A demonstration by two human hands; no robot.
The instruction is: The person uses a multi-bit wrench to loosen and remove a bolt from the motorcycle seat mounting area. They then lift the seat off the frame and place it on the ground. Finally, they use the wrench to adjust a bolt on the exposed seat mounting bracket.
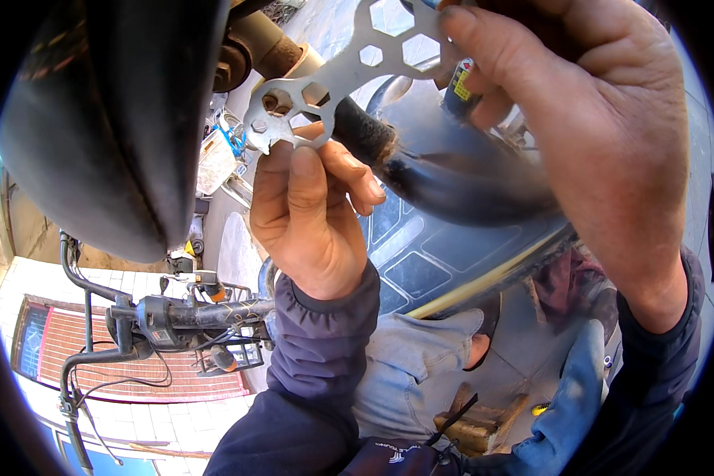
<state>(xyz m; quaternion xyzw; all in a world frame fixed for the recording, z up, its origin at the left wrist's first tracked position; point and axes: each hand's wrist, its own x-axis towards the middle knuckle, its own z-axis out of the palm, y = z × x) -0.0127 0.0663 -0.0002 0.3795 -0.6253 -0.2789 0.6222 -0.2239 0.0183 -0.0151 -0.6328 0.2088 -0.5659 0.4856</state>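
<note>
A flat silver multi-hole hex wrench [349, 62] spans the upper middle of the view. My left hand [309, 210] pinches its lower end between thumb and fingers. My right hand [579, 135] grips the upper end at the right, thumb on the metal. Through the holes shows rusty metal, which I cannot make out clearly. Behind my hands runs a curved black tube [452, 182] with a rusted collar, and a small dark object with a yellow label [461, 83] sits beside my right fingers.
A large black rounded part [103, 111] fills the upper left, beside a rusty fitting [230, 63]. Below stretches a dark ridged footboard [412, 270]. At lower left are black handlebars [166, 313] with cables. My jeans-clad legs [404, 357] and a small wooden stool [472, 420] are below.
</note>
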